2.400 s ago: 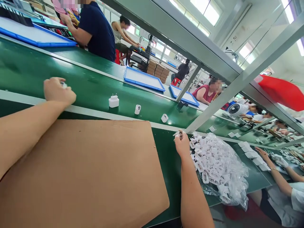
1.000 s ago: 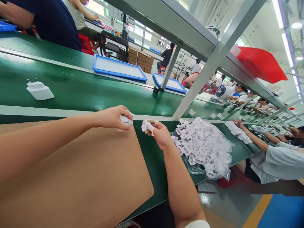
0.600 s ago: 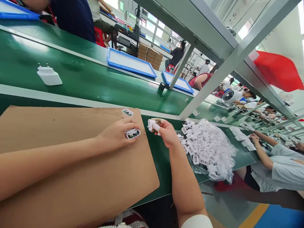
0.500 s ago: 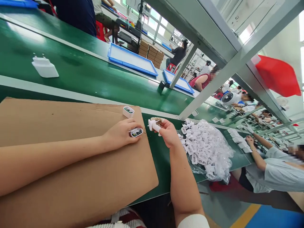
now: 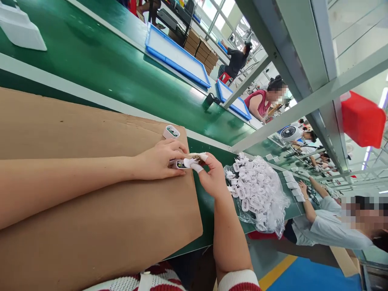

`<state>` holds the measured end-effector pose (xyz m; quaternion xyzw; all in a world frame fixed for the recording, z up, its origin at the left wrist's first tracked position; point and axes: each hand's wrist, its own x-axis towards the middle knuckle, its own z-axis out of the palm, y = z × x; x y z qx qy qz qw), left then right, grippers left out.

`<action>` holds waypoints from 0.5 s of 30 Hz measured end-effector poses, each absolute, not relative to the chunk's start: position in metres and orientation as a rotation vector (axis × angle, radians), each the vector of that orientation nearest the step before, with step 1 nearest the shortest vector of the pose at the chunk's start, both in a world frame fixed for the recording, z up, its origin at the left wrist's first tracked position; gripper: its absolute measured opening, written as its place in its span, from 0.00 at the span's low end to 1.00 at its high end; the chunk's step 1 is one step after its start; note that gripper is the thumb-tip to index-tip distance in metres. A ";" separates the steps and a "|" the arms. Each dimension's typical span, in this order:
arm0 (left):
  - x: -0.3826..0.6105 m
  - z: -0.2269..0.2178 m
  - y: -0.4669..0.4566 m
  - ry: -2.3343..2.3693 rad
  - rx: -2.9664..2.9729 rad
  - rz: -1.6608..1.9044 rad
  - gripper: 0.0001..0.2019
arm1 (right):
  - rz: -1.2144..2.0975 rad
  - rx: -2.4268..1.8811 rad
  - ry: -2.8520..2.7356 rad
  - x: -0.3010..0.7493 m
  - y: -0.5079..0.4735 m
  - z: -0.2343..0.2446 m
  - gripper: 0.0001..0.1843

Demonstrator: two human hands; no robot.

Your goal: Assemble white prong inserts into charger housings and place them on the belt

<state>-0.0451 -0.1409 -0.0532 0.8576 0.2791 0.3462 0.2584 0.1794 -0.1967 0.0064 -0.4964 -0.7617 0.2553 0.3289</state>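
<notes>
My left hand [image 5: 159, 163] pinned the small white charger shell [image 5: 179, 164] on the cardboard sheet [image 5: 100, 226], fingers closed around it. My right hand [image 5: 212, 178] pinched a plug piece [image 5: 194, 163] against it. Both looked light, stiff and smooth plastic, so I judged it best to hold them by the sides.

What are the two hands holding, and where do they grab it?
The left hand pins a small white charger shell by its sides. The right hand pinches a white plug cap at its end.

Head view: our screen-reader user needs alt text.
Over a brown cardboard sheet, the left hand steadies an open white charger shell while the right hand brings a white plug cap to it. A bag of caps lies beside.
</notes>
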 end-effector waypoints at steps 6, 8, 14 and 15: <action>-0.051 -0.052 -0.131 0.742 2.302 0.921 0.19 | 0.169 -1.290 -2.271 0.171 -0.204 0.005 0.25; -0.050 -0.053 -0.130 0.729 2.265 0.930 0.19 | 0.107 -1.282 -2.333 0.168 -0.203 0.002 0.26; -0.048 -0.055 -0.133 0.675 2.108 0.913 0.19 | 0.000 -1.256 -2.468 0.164 -0.199 0.002 0.20; -0.047 -0.055 -0.134 0.673 2.092 0.901 0.19 | -0.002 -1.241 -2.484 0.165 -0.198 0.003 0.19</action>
